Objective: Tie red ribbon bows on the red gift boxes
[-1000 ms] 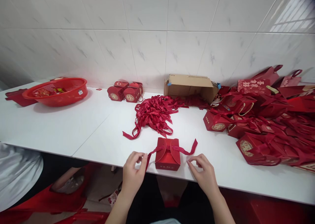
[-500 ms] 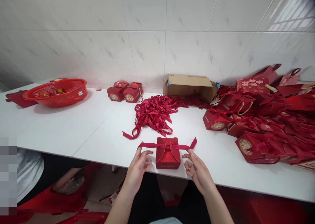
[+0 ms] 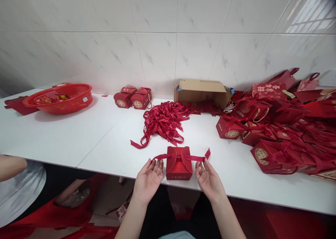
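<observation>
A small red gift box (image 3: 179,172) stands at the table's front edge, between my hands. A red ribbon (image 3: 193,158) runs through the holes in its curved top flaps and stretches out to both sides. On the left side, my left hand (image 3: 149,183) pinches one ribbon end between thumb and forefinger, palm up. My right hand (image 3: 210,183) pinches the other length, its tip sticking up past the fingers. Just behind the box lies a heap of loose red ribbons (image 3: 166,121).
Many red gift boxes (image 3: 262,156) crowd the right side. An open cardboard box (image 3: 202,86) lies by the tiled wall, with two red boxes (image 3: 141,99) left of it. A red plastic basket (image 3: 65,106) holds packets at far left. A person's arm (image 3: 12,167) shows at left.
Both hands have rolled palm up while keeping the ribbon pinched. The left ribbon end has come lower and nearer me. At the left edge, the other person's arm has come into view.
</observation>
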Motion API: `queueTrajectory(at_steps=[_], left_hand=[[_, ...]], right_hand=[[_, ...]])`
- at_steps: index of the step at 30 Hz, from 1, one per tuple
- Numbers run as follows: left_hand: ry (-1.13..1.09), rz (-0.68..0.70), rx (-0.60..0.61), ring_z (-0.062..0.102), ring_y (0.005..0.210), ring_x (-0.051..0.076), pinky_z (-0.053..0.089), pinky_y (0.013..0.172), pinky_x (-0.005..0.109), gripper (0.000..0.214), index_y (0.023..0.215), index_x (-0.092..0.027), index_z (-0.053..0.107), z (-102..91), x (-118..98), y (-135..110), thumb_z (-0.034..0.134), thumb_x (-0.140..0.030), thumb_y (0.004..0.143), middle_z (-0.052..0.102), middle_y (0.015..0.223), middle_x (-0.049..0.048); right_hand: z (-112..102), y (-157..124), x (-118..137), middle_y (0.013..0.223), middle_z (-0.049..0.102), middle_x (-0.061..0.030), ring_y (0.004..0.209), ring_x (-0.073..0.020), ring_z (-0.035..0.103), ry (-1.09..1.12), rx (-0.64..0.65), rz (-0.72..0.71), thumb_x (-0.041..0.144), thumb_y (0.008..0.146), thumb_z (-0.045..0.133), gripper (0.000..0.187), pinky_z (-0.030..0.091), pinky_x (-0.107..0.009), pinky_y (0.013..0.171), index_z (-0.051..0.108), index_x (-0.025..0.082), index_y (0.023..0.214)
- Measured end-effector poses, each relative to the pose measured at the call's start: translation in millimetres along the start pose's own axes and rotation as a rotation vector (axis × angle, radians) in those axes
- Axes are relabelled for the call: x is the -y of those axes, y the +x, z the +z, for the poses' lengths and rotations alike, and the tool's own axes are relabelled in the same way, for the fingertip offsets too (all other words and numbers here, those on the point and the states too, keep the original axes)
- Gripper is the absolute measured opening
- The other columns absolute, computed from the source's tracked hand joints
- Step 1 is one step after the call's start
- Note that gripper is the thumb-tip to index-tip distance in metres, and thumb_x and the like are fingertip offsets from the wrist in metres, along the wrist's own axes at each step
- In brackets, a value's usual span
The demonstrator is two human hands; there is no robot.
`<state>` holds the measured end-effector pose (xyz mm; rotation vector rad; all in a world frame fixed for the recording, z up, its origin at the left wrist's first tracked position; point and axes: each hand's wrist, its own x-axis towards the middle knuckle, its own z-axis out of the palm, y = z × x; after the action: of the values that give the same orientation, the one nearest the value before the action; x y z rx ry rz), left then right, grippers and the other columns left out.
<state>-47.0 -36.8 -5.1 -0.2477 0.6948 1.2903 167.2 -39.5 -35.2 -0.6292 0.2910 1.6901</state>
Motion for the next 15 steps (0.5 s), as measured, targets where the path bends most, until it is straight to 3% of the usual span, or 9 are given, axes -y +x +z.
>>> queueTrajectory(at_steps=[5,9,15], left_hand=[[-0.013,-0.078,-0.002,0.067,0.07,0.015,0.051,0.049,0.019,0.018,0.09,-0.008,0.058,3.4,-1.4,1.9,0.045,-0.021,0.092,0.066,0.075,0.0079],[-0.013,0.039,-0.007,0.066,0.064,0.015,0.047,0.046,0.02,0.017,0.081,-0.013,0.059,2.4,-5.9,6.2,0.046,-0.017,0.091,0.064,0.067,0.0025],[0.049,0.273,-0.023,0.066,0.064,0.014,0.047,0.046,0.02,0.016,0.078,-0.014,0.06,1.6,-18.0,4.1,0.048,-0.011,0.088,0.064,0.07,0.0019]], right_hand=[[-1.1,0.2,-1.5,0.071,0.066,-0.0001,0.069,-0.0086,0.066,-0.024,-0.032,-0.011,0.01,0.076,0.066,0.006,0.056,-0.015,0.058,0.062,0.015,0.079],[-3.1,0.3,-2.1,0.07,0.067,0.0006,0.068,-0.0083,0.067,-0.04,-0.037,-0.043,0.008,0.075,0.066,0.008,0.056,-0.014,0.058,0.063,0.015,0.079],[-6.9,2.3,0.3,0.071,0.068,0.0001,0.071,-0.0106,0.067,-0.075,-0.028,-0.134,0.014,0.074,0.069,0.007,0.057,-0.018,0.06,0.063,0.016,0.076]])
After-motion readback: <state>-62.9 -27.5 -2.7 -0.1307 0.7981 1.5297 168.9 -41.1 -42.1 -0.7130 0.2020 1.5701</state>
